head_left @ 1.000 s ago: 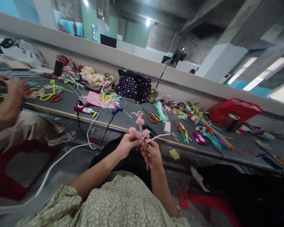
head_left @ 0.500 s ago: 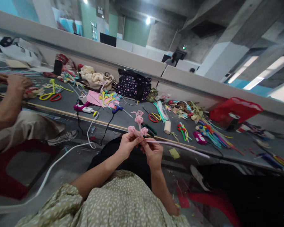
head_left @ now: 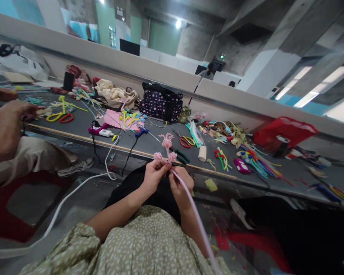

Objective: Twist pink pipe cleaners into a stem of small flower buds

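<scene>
My left hand [head_left: 154,175] is closed in a pinch on the pink pipe-cleaner flowers [head_left: 166,143], a small cluster of fuzzy blooms whose stems meet at my fingertips. Close beside it, my right hand [head_left: 181,184] is also closed, its fingers at the base of the cluster. A long pale pink pipe cleaner [head_left: 195,214] runs from between the hands down over my right wrist. Exactly where it joins the stems is hidden by my fingers. Both hands are above my lap, in front of the table edge.
On the dark table [head_left: 117,143] lie a blue glue gun [head_left: 141,131], red-and-yellow scissors [head_left: 185,142], dark green pliers [head_left: 181,156] and a wooden cylinder [head_left: 202,153]. Behind stands a dotted bag [head_left: 162,103]. A white cable [head_left: 65,200] hangs at left, near another person's hand [head_left: 15,110].
The long pink pipe cleaner has swung from pointing right to hanging down toward me across my right forearm. My right hand has turned slightly; my left keeps its pinch.
</scene>
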### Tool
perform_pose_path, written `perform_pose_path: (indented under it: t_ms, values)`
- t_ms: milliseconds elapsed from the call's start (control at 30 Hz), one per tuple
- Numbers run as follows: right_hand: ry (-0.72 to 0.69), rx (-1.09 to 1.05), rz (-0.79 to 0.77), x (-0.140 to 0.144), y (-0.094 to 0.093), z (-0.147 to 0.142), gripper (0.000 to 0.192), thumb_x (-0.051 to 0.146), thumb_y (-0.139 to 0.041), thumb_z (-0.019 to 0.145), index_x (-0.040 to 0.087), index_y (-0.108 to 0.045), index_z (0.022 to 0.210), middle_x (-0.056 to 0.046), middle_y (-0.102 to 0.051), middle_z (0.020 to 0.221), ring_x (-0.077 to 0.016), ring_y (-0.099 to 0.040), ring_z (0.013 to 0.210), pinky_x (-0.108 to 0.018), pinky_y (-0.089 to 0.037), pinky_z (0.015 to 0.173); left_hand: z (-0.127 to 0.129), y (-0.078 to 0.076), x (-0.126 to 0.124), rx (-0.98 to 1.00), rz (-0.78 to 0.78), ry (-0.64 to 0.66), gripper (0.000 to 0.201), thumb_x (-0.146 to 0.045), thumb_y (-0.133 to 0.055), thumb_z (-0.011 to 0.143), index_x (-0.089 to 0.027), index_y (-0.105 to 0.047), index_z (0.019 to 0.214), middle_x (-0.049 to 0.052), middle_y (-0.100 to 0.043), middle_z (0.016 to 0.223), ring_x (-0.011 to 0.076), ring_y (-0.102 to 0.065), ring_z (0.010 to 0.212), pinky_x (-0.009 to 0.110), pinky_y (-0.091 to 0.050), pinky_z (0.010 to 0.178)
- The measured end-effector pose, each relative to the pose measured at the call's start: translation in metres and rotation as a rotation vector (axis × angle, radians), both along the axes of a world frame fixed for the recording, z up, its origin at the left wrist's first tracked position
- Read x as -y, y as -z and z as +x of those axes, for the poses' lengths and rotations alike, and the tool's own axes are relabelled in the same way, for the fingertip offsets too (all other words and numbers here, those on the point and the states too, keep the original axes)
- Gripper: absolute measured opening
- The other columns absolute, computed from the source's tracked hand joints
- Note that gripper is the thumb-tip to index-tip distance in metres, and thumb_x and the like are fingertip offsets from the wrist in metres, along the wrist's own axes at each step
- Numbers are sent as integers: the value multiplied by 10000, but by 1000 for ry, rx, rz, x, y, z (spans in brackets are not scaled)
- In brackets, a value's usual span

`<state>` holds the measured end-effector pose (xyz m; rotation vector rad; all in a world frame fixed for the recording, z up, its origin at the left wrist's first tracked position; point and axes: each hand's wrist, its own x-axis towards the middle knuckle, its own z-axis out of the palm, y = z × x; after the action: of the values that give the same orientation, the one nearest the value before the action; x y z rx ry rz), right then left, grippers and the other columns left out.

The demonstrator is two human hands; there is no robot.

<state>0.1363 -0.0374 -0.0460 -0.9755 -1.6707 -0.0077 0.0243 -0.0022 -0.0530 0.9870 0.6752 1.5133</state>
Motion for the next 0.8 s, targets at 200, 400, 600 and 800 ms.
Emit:
perform_pose_path:
  t_ms: [200, 400, 600, 800]
  values:
    - [-244, -714, -513, -7, 8, 0, 158, 324, -715, 760, 179, -674, 808, 4, -646, 641, -90, -530, 454, -205, -427, 416, -5, -4, -1, -42, 17, 120, 282, -360, -807, 638, -125, -654, 675, 4, -616, 605, 85, -516, 498, 203, -409, 460]
    - [-498, -997, -824, -12, 5, 3, 252, 334, -794, 653, 157, -648, 758, 13, -643, 567, -53, -499, 382, -141, -358, 344, -13, -5, -4, -93, 31, 257, 267, -354, -799, 653, -117, -684, 695, 15, -616, 578, 101, -543, 505, 211, -405, 479]
    - [-375, -886, -640, -10, 7, -1, 228, 350, -761, 707, 165, -636, 753, 13, -643, 623, -68, -534, 428, -163, -398, 378, -10, 2, -7, -76, 7, 135, 254, -339, -807, 635, -119, -688, 673, 10, -615, 586, 84, -509, 495, 197, -377, 453]
    - [-130, -468, -348, -6, 8, 1, 128, 301, -661, 810, 175, -666, 789, 1, -628, 658, -112, -565, 520, -233, -476, 492, -5, 0, -4, -19, -4, 74, 240, -319, -811, 629, -118, -680, 641, -2, -586, 576, 52, -432, 460, 186, -323, 429]
